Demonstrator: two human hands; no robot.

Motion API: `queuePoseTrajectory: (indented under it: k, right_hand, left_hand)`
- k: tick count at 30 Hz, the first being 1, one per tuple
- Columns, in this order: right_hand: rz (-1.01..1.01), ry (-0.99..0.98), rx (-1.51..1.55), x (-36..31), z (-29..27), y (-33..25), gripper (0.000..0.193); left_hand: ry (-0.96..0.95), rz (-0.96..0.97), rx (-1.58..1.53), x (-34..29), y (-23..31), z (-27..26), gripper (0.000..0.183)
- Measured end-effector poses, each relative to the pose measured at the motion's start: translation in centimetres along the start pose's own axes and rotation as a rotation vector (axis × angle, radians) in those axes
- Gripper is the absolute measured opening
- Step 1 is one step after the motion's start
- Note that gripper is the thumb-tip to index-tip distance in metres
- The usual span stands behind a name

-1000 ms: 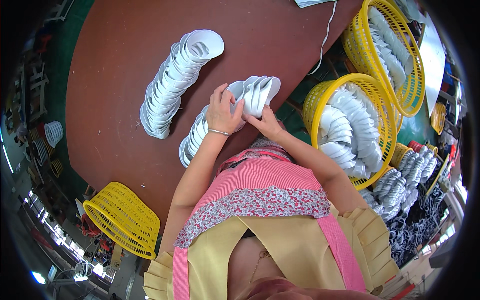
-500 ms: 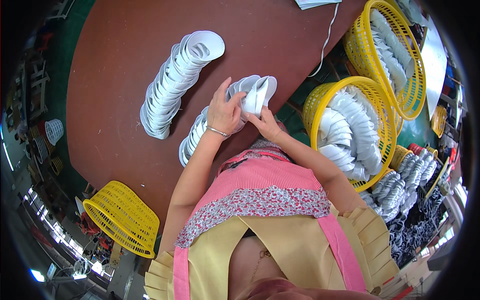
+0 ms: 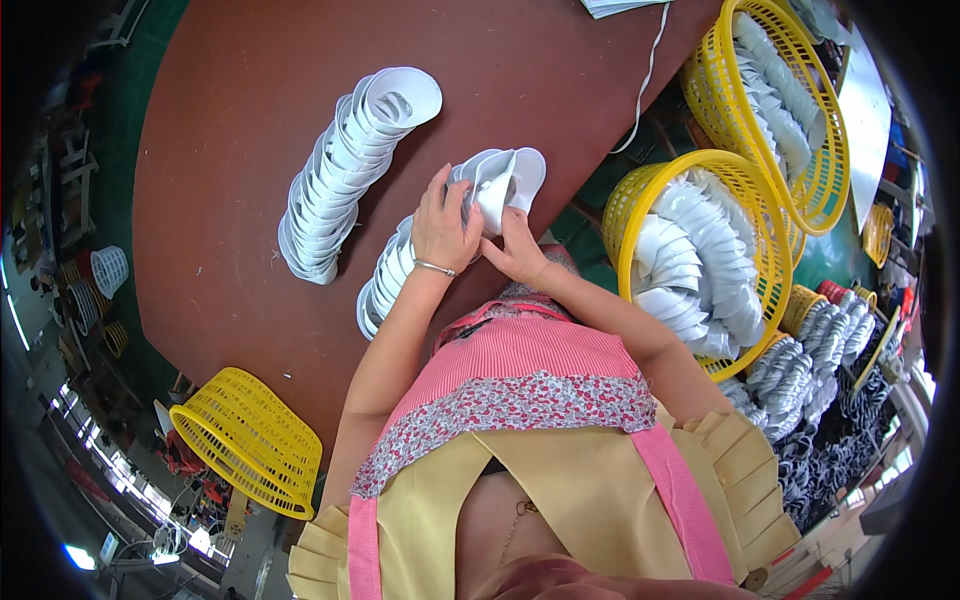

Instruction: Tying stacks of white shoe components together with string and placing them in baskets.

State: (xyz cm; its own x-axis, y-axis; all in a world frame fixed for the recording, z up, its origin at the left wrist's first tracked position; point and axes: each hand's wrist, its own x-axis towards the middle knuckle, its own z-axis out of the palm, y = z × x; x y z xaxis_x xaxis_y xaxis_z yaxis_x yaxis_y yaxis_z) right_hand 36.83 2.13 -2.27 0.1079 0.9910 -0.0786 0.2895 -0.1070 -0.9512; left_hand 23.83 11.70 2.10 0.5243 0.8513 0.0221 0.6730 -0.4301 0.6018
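Observation:
Two rows of nested white cup-like pieces lie on the brown table; their exact kind I cannot tell. My left hand (image 3: pixel 446 228), with a bracelet at its wrist, is curled over the nearer row (image 3: pixel 388 278), fingers bent against the pieces. At that row's right end, my right hand (image 3: pixel 518 252) pinches the lower edge of the end white piece (image 3: pixel 497 195) between thumb and fingers. That piece stands partly folded, its rounded rim flaring to the right. The longer row (image 3: pixel 345 170) lies farther off to the left, touched by neither hand.
A yellow basket (image 3: pixel 625 235) full of white pieces stands right of the table, another filled yellow basket (image 3: pixel 712 75) behind it. At lower left is a yellow basket (image 3: pixel 250 430). A white cord (image 3: pixel 655 80) hangs over the right edge of the brown table (image 3: pixel 240 90), near some papers (image 3: pixel 620 5).
My left fingers have drawn closer to the end piece and bent more. My right hand has shifted slightly left and down, and the end piece has turned a little.

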Motion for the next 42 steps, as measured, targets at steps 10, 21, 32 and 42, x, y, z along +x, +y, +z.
queuePoseTrajectory:
  k: [10, 21, 32, 42]
  right_hand:
    - [0.031, -0.026, -0.194, 1.9, -1.5, -0.4, 0.061]
    - [0.076, 0.080, -0.360, 8.1, -0.4, -2.7, 0.052]
    - [0.193, 0.241, -0.398, 12.1, -5.2, -0.7, 0.035]
    - [0.678, 0.693, -0.651, 18.1, -24.4, 13.1, 0.039]
  left_hand:
    - [0.091, -0.202, 0.042, -6.0, -6.0, -5.7, 0.065]
    - [-0.110, -0.880, -0.378, -13.2, -14.2, -4.7, 0.069]
    - [-0.074, -0.882, -0.350, -13.2, -15.5, -5.2, 0.058]
    - [0.232, -0.708, -0.166, -12.3, -13.6, -6.6, 0.034]
